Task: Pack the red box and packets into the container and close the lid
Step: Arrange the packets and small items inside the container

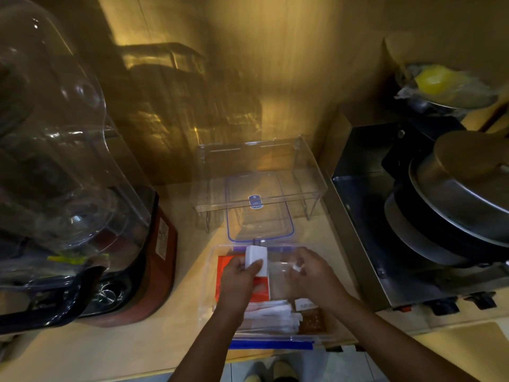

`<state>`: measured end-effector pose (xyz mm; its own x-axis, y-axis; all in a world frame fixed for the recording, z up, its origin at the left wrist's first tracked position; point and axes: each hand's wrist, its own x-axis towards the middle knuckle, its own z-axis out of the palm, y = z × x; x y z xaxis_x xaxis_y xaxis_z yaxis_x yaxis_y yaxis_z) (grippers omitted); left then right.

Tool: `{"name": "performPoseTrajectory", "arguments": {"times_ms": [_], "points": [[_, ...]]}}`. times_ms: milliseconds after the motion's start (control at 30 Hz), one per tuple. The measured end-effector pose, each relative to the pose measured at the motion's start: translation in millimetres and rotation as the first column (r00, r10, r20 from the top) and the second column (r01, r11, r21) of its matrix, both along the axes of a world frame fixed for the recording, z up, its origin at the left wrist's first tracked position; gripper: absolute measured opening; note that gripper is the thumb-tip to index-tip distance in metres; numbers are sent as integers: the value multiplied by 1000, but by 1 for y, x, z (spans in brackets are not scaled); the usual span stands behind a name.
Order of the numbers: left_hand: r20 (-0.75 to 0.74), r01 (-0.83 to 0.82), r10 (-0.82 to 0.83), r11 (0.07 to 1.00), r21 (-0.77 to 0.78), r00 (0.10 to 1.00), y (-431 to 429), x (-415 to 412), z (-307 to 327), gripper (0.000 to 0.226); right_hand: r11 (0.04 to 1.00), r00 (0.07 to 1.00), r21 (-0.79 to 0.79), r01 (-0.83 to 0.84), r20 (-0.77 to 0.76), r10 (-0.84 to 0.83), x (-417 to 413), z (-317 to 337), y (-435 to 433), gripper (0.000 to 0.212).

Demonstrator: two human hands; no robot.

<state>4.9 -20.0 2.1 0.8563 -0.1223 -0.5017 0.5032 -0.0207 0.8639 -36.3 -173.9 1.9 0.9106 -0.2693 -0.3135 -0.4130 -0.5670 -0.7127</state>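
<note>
A clear plastic container [209, 274] with blue trim stands at the counter's front edge. Inside it on the left lies the red box [224, 267], partly under my left hand [238, 282]. That hand grips a white packet [257, 259] and holds it upright over the box. My right hand [311, 274] is inside the container too, pinching a small white packet [297, 267] between its fingertips. Several white packets [272, 312] and a brown packet [312, 319] lie at the container's near end. The clear lid [259, 213] with a blue rim lies flat behind the container.
A clear acrylic stand [261, 172] straddles the lid at the back. A blender with a big clear cover [63, 172] fills the left side. At the right, stacked metal pots [451, 194] sit on a steel appliance [366, 230]. The wooden wall is close behind.
</note>
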Motion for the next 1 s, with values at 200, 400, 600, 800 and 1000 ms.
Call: {"name": "performPoseTrajectory", "arguments": {"times_ms": [200, 400, 600, 800, 1000], "points": [[69, 8, -15, 994, 105, 998, 12, -4, -7, 20, 786, 941, -559, -262, -329, 80, 15, -28, 3, 34], [57, -5, 0, 996, 94, 998, 23, -11, -7, 18, 746, 894, -493, -447, -285, 347, 26, -54, -2, 41], [53, -23, 21, 999, 33, 998, 33, -17, -5, 13, 711, 888, -532, -460, -246, 390, 32, -59, 1, 55], [12, -4, 4, 1000, 20, 1000, 31, -17, -4, 22, 843, 944, -427, -328, -179, 277, 28, -50, 0, 51], [12, 100, -102, 990, 104, 995, 18, -13, -2, 20, 912, 988, 383, -144, 14, 151, 24, -6, -11, 24]]}}
